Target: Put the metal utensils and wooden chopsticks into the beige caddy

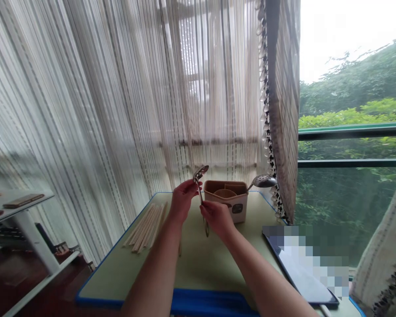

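A shiny metal spoon is held up above the table, its head at the top and its handle end pointing down. My left hand is closed around its upper part, just below the head. Lower down, my right hand pinches the handle. Just behind my right hand stands a brown and white utensil holder with compartments. A slotted ladle leans out of its right side, bowl upward. To the left of my left forearm lies a loose bundle of wooden chopsticks.
The pale green table has a blue edge. A tablet, partly pixelated, lies at its right side. Striped sheer curtains hang behind, with a window to the right. A white desk stands at the far left.
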The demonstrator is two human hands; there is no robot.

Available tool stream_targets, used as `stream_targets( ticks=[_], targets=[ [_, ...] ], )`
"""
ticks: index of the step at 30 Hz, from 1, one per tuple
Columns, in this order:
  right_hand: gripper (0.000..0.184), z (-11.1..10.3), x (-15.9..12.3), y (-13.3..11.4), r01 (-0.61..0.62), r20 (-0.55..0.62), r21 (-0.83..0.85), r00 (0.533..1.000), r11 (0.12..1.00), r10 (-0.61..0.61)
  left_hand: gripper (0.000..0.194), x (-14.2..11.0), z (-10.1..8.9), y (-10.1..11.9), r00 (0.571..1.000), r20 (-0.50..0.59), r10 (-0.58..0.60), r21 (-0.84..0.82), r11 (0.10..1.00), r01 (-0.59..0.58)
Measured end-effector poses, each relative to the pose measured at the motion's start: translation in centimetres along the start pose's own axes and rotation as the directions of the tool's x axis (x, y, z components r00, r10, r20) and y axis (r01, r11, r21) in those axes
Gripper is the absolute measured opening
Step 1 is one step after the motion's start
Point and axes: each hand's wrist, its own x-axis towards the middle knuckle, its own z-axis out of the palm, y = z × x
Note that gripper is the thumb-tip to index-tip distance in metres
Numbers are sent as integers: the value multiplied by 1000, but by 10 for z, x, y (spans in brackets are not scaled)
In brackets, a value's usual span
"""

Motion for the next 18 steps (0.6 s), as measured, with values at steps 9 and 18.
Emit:
stream_targets(
  ticks=[9, 18],
  targets=[
    [26, -42, 14, -6, 24, -178, -164, 983, 986, -53, 31, 21, 57, 8, 996, 89, 3, -15, 1000, -2],
    [24, -77, -6, 16, -81, -331, -92, 943, 992, 46, 25, 31, 97, -15, 991, 129, -36, -61, 997, 44]
  ],
)
